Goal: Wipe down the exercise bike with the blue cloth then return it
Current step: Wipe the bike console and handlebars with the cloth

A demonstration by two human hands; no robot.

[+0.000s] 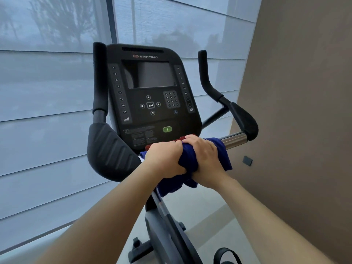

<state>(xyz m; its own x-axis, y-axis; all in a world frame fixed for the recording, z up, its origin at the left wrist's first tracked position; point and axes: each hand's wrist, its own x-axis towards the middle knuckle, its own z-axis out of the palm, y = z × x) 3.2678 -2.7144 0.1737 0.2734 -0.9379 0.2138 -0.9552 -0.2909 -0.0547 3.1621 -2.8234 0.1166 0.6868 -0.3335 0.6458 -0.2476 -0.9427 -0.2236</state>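
A black exercise bike fills the middle of the view, its console [152,92] facing me with a dark screen and a green button. The blue cloth [190,159] is bunched over the handlebar just below the console. My left hand [163,159] and my right hand [203,157] both grip the cloth side by side, pressing it around the bar. To the right of my hands the chrome bar section [235,140] shows bare. The bar under the cloth is hidden.
The padded left armrest [108,151] and the right grip [243,119] flank my hands, with upright handles behind them. A window with grey blinds [47,111] lies behind the bike and a beige wall [295,111] stands at right. The bike frame [167,225] drops to a pale floor.
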